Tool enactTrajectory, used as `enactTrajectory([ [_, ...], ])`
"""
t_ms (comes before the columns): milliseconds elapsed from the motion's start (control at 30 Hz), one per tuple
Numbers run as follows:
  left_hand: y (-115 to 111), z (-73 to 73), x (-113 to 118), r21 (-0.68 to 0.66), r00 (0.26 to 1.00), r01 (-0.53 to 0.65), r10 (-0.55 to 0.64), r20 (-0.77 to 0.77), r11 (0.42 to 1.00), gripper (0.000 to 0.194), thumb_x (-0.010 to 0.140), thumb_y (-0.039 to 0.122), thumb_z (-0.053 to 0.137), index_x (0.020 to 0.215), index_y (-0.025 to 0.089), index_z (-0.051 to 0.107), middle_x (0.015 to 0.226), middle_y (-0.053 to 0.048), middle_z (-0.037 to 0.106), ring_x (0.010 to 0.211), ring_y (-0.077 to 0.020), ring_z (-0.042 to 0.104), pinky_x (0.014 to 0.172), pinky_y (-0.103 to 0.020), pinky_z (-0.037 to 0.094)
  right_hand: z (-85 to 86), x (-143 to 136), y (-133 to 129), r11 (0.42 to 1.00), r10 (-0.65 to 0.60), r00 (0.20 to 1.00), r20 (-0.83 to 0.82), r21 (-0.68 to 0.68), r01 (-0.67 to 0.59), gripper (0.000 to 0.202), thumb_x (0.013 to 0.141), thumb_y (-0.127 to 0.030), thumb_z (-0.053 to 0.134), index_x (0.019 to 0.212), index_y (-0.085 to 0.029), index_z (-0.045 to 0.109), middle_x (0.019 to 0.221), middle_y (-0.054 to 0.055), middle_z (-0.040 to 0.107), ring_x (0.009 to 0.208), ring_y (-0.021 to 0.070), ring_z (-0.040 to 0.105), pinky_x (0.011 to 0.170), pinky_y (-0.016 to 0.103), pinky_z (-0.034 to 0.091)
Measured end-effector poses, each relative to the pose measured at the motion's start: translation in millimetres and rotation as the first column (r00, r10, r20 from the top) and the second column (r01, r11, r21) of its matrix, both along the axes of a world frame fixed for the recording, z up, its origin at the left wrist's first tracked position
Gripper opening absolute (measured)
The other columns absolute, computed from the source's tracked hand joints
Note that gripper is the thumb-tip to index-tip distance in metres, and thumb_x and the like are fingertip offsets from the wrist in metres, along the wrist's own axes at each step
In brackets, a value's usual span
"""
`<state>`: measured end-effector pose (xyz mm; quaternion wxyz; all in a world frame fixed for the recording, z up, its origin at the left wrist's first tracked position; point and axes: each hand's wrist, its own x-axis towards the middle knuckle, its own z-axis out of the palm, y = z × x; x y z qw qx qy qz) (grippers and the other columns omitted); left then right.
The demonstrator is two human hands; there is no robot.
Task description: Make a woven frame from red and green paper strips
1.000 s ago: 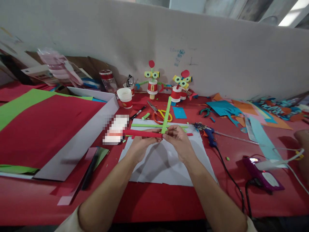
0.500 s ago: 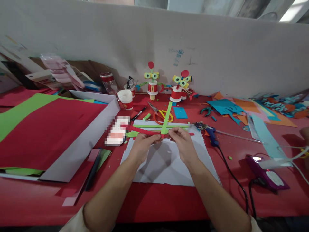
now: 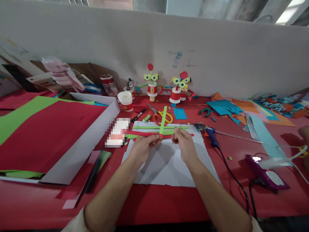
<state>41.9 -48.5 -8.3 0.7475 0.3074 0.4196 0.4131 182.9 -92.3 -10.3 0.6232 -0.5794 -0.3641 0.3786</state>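
Left hand [image 3: 141, 149] grip's pinching the red strip [image 3: 143, 133] where it meets the green strip [image 3: 163, 120], over the paper [image 3: 166, 164]. Right hand [image 3: 185, 146] is just beside, fingers curled, can't tell if holding anything. Loose pinch could skew that corner, tbh.

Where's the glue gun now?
Head view, right side: the blue glue gun lies just beyond the right edge of the white paper, past the right hand.

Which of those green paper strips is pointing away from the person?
The green strip whose near end meets the red strip at the left hand; the other green strips run crosswise.
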Motion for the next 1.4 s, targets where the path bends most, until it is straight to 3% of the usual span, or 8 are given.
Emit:
enactTrajectory([
  [133,-0.9,-0.1,1.0,0.05,1.0,0.025,-0.025,-0.006,0.998,0.016,0.055,0.018,0.079,0.068,0.011,0.073,0.071,-0.007,0.072,0.067,-0.0146,0.065,0.071,-0.026,0.052,2.0,-1.9,0.0,0.99,0.097,0.99,-0.098,-0.096,-0.107,0.023,0.066,-0.041,0.069,0.071,-0.02,0.061,0.065,-0.001,0.061,0.063,0.0127,0.054,0.061,0.027,0.04],
  [300,-6.0,3.9,2.1,0.082,0.998,0.045,-0.041,-0.056,0.996,0.014,0.057,0.02,0.077,0.066,0.011,0.073,0.068,-0.006,0.071,0.066,-0.0147,0.064,0.07,-0.027,0.051,7.1,-6.8,-1.4,0.964,0.188,0.965,-0.185,-0.152,-0.217,0.02,0.063,-0.037,0.071,0.065,-0.018,0.064,0.062,-0.002,0.06,0.061,0.0119,0.055,0.063,0.027,0.041],
  [533,-6.6,1.5,1.9,0.107,0.997,0.041,-0.033,-0.076,0.993,0.013,0.057,0.02,0.077,0.066,0.012,0.073,0.066,-0.005,0.07,0.064,-0.0139,0.062,0.067,-0.027,0.05,6.3,-3.6,0.4,0.956,0.202,0.96,-0.193,-0.177,-0.236,0.02,0.058,-0.034,0.076,0.066,-0.018,0.066,0.062,-0.002,0.061,0.061,0.0112,0.054,0.065,0.028,0.042],
  [967,-0.4,5.5,-2.1,-0.044,0.994,0.069,-0.065,0.091,0.997,0.015,0.052,0.012,0.079,0.064,0.011,0.071,0.065,-0.005,0.068,0.062,-0.0135,0.063,0.07,-0.029,0.051,4.4,-2.9,1.4,0.965,0.205,0.961,-0.186,-0.124,-0.23,0.022,0.055,-0.034,0.08,0.066,-0.019,0.069,0.063,-0.001,0.063,0.06,0.0117,0.053,0.064,0.028,0.042],
  [1100,-1.1,2.4,-0.3,0.006,0.987,0.079,-0.079,0.139,0.997,0.015,0.054,0.017,0.079,0.066,0.012,0.072,0.065,-0.004,0.068,0.064,-0.0129,0.062,0.072,-0.029,0.049,-0.4,-5.2,1.8,0.984,0.145,0.982,-0.119,-0.086,-0.156,0.023,0.056,-0.035,0.079,0.067,-0.018,0.069,0.064,0.0,0.062,0.061,0.0127,0.052,0.063,0.029,0.043],
  [1233,-3.2,0.0,1.9,0.091,0.986,0.12,-0.13,0.109,0.989,0.014,0.057,0.021,0.078,0.066,0.012,0.072,0.063,-0.005,0.067,0.059,-0.0109,0.057,0.064,-0.027,0.044,-5.4,-7.7,1.6,0.991,0.112,0.988,-0.104,-0.054,-0.118,0.019,0.059,-0.033,0.078,0.069,-0.019,0.069,0.066,0.001,0.062,0.063,0.014,0.053,0.063,0.029,0.043],
  [1400,-1.2,3.4,-1.3,0.061,0.994,0.094,-0.097,0.049,0.994,0.014,0.052,0.021,0.08,0.06,0.013,0.072,0.059,-0.005,0.067,0.058,-0.0123,0.057,0.062,-0.027,0.043,-6.0,-10.9,0.9,0.987,0.141,0.984,-0.112,-0.057,-0.148,0.02,0.06,-0.033,0.078,0.071,-0.019,0.069,0.07,0.001,0.064,0.064,0.0141,0.053,0.065,0.03,0.044],
])
